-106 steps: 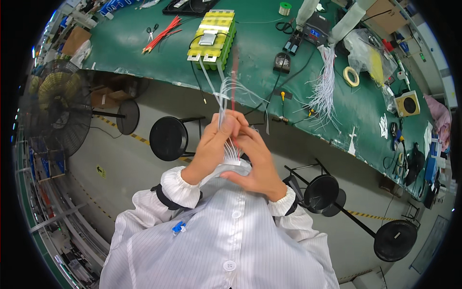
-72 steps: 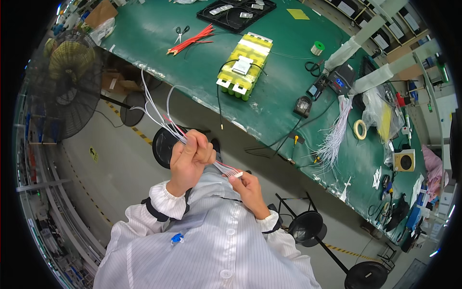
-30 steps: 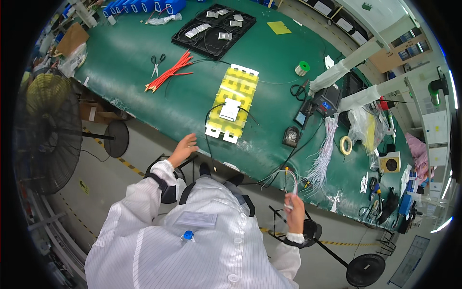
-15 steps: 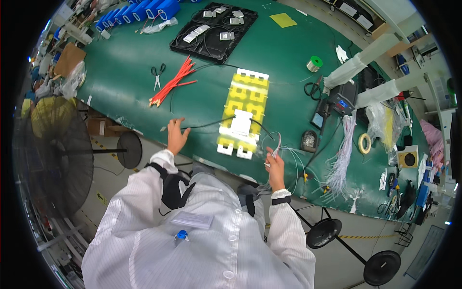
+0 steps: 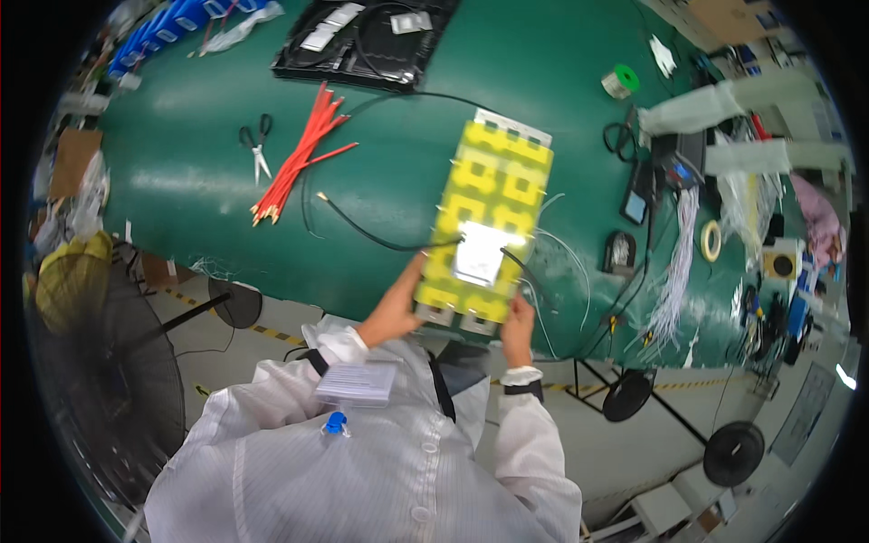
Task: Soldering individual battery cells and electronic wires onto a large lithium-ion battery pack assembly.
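A rectangular yellow pack with pale metal ends [image 5: 493,195] is at the near side of the green table, slightly tilted in the head view. My left hand [image 5: 394,308] holds its lower left side, fingers partly hidden beneath it. On the lower right edge, my right hand [image 5: 519,328] is closed around the pack. A white square module [image 5: 479,254] lies on the pack, and black cables run out on both sides. The left black cable [image 5: 367,233] ends in a bare tip over the table. Thin white wires [image 5: 579,262] curve beside the pack's right side.
Red wires [image 5: 299,167] lie in a bundle left of the pack, beside scissors [image 5: 258,149]. A black tray [image 5: 362,45] stands at the back. To the right are a solder spool [image 5: 621,81], tape roll [image 5: 711,241] and a bunch of white wires [image 5: 674,271].
Both hands have come to the pack and taken its near end. The left hand has left the black cable, the right has let go of the white wires. The view has shifted.
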A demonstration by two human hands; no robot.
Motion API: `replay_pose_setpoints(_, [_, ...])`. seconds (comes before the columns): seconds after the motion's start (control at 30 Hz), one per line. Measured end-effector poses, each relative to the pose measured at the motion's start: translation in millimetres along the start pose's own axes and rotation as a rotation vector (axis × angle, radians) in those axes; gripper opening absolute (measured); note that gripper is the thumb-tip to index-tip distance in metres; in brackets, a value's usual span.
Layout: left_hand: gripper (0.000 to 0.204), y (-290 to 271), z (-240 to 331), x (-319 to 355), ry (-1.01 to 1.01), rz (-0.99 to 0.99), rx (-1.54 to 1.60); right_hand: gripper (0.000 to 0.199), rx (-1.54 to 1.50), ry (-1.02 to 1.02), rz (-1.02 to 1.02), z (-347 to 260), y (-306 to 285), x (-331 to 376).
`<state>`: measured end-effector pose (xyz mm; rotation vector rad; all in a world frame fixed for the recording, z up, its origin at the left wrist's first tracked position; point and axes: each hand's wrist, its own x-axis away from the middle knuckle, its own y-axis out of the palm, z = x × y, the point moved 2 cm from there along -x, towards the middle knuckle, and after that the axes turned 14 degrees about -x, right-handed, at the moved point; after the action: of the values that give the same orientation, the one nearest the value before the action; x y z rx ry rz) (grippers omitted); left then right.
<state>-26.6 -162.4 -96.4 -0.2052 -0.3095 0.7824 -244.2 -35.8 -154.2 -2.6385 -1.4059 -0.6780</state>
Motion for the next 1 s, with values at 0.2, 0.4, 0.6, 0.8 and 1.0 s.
replay_pose_setpoints(0.2, [0.067, -27.5, -39.7, 60.1, -0.212, -0.102, -0.294, 0.036, -0.032, 0.018, 0.103, -43.4, 45.6, 30.3])
replay_pose_setpoints(0.4, [0.033, 54.6, -181.9, 138.5, 0.131, -0.876, -0.376, 0.045, -0.301, 0.154, 0.159, -65.8, -36.3, 65.2])
replay_pose_setpoints(0.6, [0.031, 134.9, -356.4, 70.0, -0.06, -0.918, -0.922, 0.058, -0.484, 0.013, 0.21, -67.9, -79.4, 85.0])
replay_pose_setpoints(0.8, [0.028, 173.1, -413.1, 40.9, -0.004, -0.972, -1.028, 0.062, -0.241, -0.008, 0.179, -78.8, -95.2, 104.2])
replay_pose_setpoints(1.0, [0.026, 197.1, -413.6, 41.2, 0.296, -0.928, -0.807, 0.082, -0.386, -0.195, 0.023, -62.2, -99.2, 118.2])
